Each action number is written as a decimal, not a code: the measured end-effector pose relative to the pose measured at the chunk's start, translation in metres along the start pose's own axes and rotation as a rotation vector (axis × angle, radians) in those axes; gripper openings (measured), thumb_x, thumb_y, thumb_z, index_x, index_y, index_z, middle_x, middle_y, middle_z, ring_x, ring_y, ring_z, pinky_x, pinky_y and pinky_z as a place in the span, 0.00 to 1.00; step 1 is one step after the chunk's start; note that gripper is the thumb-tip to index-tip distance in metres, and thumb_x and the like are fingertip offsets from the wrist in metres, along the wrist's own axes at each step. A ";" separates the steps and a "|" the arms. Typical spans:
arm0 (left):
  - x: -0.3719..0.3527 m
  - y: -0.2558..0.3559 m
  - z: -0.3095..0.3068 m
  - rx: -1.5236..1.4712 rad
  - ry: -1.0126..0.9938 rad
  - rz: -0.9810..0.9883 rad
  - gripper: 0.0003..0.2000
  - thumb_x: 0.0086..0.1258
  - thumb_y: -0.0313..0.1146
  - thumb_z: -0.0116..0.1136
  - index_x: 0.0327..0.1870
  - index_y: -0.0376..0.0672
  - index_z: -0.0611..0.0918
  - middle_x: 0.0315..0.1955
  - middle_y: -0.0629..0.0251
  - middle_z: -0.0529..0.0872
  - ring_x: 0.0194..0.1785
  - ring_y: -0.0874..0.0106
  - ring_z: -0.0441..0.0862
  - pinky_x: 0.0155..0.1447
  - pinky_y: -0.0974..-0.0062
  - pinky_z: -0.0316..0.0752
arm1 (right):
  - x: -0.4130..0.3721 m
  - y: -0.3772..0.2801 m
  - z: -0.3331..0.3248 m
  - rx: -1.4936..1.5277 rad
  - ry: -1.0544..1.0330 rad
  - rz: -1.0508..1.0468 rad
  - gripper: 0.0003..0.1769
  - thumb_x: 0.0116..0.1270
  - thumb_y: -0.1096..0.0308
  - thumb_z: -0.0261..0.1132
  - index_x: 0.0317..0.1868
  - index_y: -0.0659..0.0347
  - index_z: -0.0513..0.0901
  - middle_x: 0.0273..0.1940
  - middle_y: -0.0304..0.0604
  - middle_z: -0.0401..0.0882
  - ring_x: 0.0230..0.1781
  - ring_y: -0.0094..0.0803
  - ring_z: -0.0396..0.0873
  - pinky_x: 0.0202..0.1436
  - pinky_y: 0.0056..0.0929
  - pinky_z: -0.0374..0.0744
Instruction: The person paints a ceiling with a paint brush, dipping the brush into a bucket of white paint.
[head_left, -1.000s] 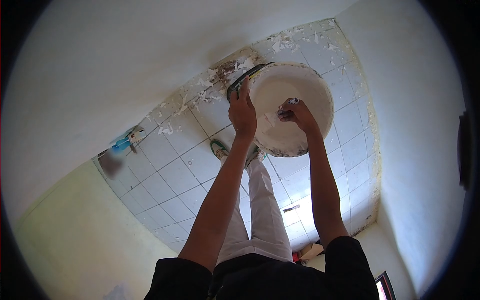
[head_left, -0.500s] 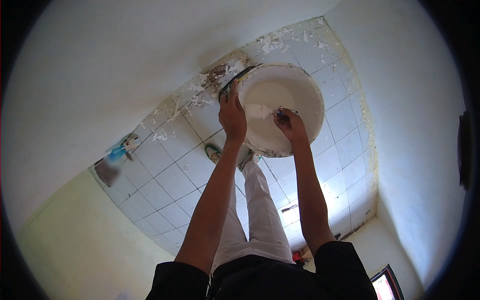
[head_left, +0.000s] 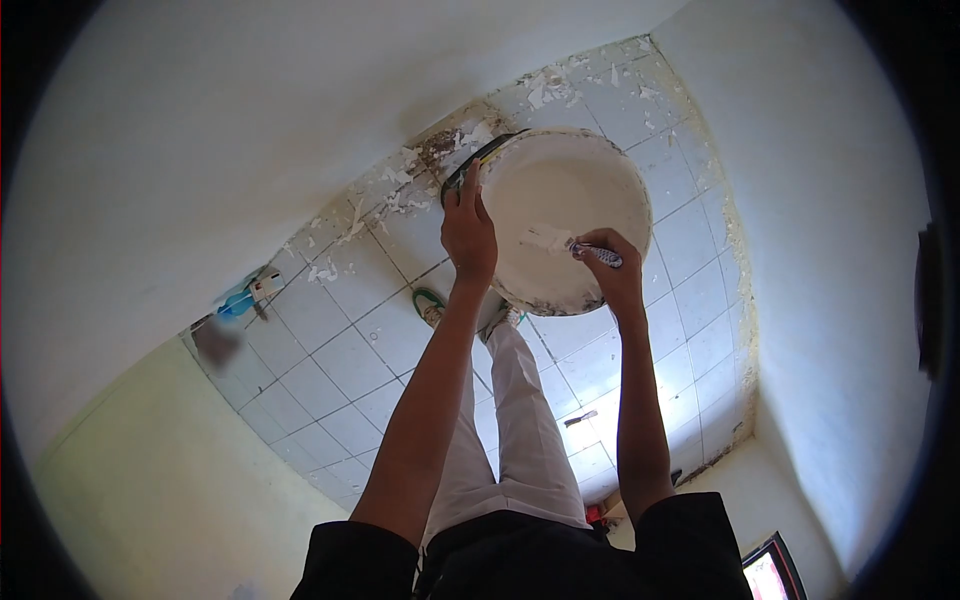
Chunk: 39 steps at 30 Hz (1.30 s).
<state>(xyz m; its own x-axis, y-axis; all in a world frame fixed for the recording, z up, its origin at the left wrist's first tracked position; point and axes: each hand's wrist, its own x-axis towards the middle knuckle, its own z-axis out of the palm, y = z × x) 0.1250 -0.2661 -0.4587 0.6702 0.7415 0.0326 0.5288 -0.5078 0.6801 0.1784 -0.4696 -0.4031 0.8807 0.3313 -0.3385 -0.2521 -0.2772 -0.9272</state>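
A wide round bucket [head_left: 643, 180] of off-white paint stands in front of me, its inner wall coated and its rim smeared. My left hand [head_left: 467, 235] grips the bucket's left rim, with its index finger stretched along the edge. In my right hand [head_left: 620, 262] is a paintbrush [head_left: 600, 255], pinched by its patterned handle. The paint-covered bristles point left, over the paint inside the bucket.
White paint flakes [head_left: 395, 195] litter the tiled floor [head_left: 350, 370] along the wall. At the left lies a blue bottle [head_left: 237, 303] beside a small white box [head_left: 267, 287]. A small dark tool [head_left: 580, 418] rests on the floor behind my legs. Walls rise close on both sides.
My right hand has moved right and slightly down in the view with the paintbrush, whose handle now shows more. My left hand stays at the bucket's rim.
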 end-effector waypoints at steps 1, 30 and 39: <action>0.000 -0.001 0.000 0.002 -0.001 -0.001 0.20 0.78 0.34 0.50 0.68 0.65 0.74 0.39 0.60 0.79 0.39 0.57 0.83 0.41 0.59 0.79 | 0.000 -0.001 -0.001 -0.193 -0.030 -0.051 0.08 0.60 0.78 0.66 0.41 0.68 0.83 0.37 0.48 0.87 0.39 0.36 0.86 0.49 0.30 0.82; 0.000 0.007 -0.004 -0.011 -0.037 -0.045 0.21 0.76 0.28 0.49 0.68 0.59 0.75 0.39 0.57 0.80 0.42 0.55 0.82 0.45 0.57 0.78 | 0.061 0.062 0.029 0.102 -0.194 0.227 0.06 0.68 0.74 0.64 0.42 0.67 0.79 0.37 0.45 0.84 0.38 0.31 0.85 0.43 0.30 0.89; 0.000 0.007 -0.004 -0.020 -0.044 -0.048 0.20 0.77 0.29 0.49 0.68 0.59 0.75 0.39 0.57 0.80 0.42 0.55 0.82 0.45 0.58 0.78 | 0.078 0.065 0.033 0.207 -0.190 0.328 0.13 0.63 0.72 0.68 0.43 0.75 0.82 0.36 0.49 0.83 0.33 0.33 0.86 0.37 0.28 0.90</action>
<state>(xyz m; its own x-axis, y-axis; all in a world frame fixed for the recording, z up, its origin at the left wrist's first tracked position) 0.1266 -0.2677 -0.4509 0.6666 0.7447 -0.0320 0.5506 -0.4631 0.6945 0.2176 -0.4323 -0.4955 0.6559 0.4216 -0.6261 -0.5984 -0.2150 -0.7718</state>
